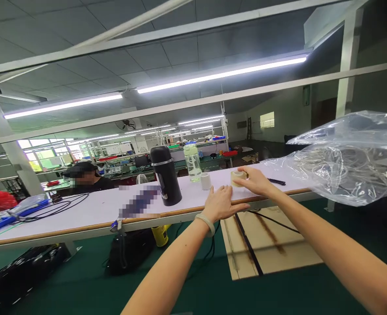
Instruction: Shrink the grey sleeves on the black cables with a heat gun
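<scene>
On the raised white shelf, my right hand (258, 182) has its fingers around the near right side of a yellowish roll of tape (235, 177). My left hand (218, 204) lies over the shelf's front edge, fingers stretched out and thumb apart, with nothing in it. Just beyond its fingertips stands a small white roll (205, 181). A clear bottle with greenish liquid (192, 164) and a black thermos (167, 179) stand farther left. To the right of the tape lies a black slim tool (277, 181), partly hidden by my right hand.
A big clear plastic bag of coiled cables (350, 162) hangs over the shelf's right end. Black cables (65, 203) and blue items lie at the left. Below are a stained board (272, 245), a black bag (129, 251) and a yellow container (160, 236). A person sits beyond.
</scene>
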Action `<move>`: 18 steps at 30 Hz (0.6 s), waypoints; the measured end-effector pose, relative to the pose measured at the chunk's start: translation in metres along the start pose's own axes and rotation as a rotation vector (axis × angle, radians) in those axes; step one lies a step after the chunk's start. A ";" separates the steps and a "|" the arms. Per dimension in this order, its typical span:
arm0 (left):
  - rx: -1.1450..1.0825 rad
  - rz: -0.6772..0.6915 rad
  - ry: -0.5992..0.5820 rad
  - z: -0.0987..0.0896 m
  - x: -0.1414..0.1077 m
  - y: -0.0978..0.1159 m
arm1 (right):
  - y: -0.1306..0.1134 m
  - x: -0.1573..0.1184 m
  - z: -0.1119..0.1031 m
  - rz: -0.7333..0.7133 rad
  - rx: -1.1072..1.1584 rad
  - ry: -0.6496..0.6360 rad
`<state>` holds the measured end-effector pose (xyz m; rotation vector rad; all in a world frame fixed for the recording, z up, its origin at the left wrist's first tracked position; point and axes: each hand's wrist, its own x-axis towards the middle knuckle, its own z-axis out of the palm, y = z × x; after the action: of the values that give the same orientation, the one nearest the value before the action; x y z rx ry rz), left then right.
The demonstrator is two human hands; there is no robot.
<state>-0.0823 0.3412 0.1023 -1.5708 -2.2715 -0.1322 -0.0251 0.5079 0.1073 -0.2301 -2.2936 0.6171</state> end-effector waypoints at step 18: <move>-0.595 0.126 0.312 0.131 -0.129 0.111 | 0.121 -0.406 -0.027 1.255 0.505 0.611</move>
<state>0.0267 0.3054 -0.0793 -1.7998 -1.9746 -1.0210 0.2806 0.4858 -0.1865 -1.4112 -1.1350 1.4351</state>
